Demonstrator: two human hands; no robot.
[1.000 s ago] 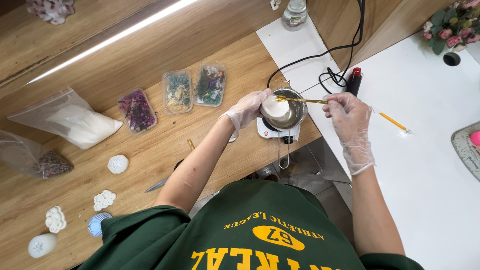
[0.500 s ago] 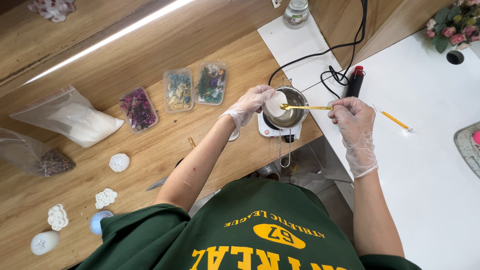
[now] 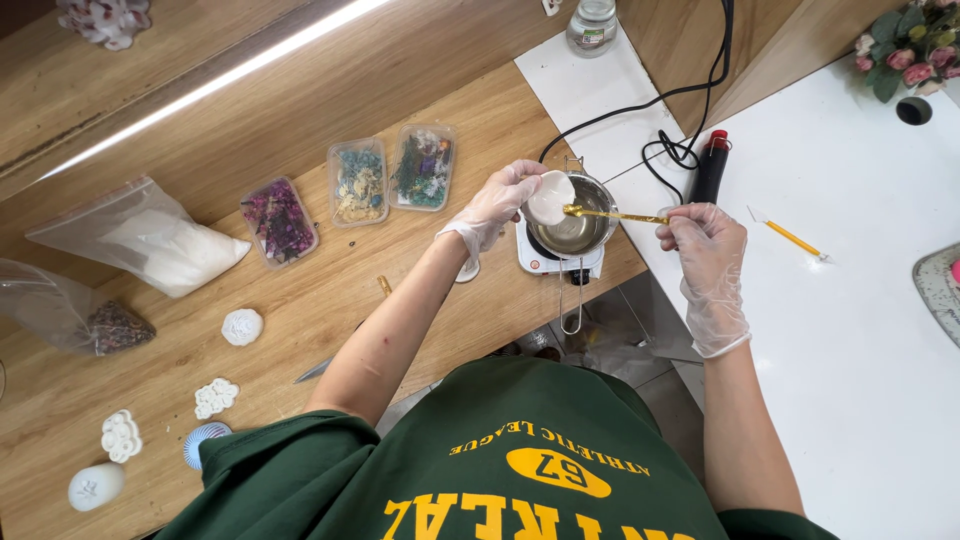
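since a second ago the white shell-shaped piece [image 3: 549, 197] is riding higher and more tilted over the rim of the small metal pot [image 3: 577, 226], and the gold spoon [image 3: 612, 214] is sitting with its bowl right against it. the left hand [image 3: 497, 205], gloved, is closing its fingers around the white piece and holding it just above the pot's far-left rim. the right hand [image 3: 708, 243], also gloved, is pinching the spoon's handle end, the spoon lying level across the pot. the pot is standing on a small white hot plate [image 3: 546, 260] at the edge of the wooden table [image 3: 330, 290].

to do this well, i judge the piece should be staying over the pot so drips are falling back in, the spoon moving slowly and level, and fingers keeping clear of the hot metal.

counting: three clear trays of dried flowers [image 3: 352, 182] are lying in a row, two plastic bags [image 3: 145, 236] at the left, four small white moulded shapes [image 3: 241, 326] on the table near the bottom left, plus one blue ribbed disc [image 3: 197, 444]. one yellow pen-like tool [image 3: 792, 240] is lying on the white counter [image 3: 850, 330], and one black lighter with a red top [image 3: 709, 164] is resting beside the black cable [image 3: 640, 110].
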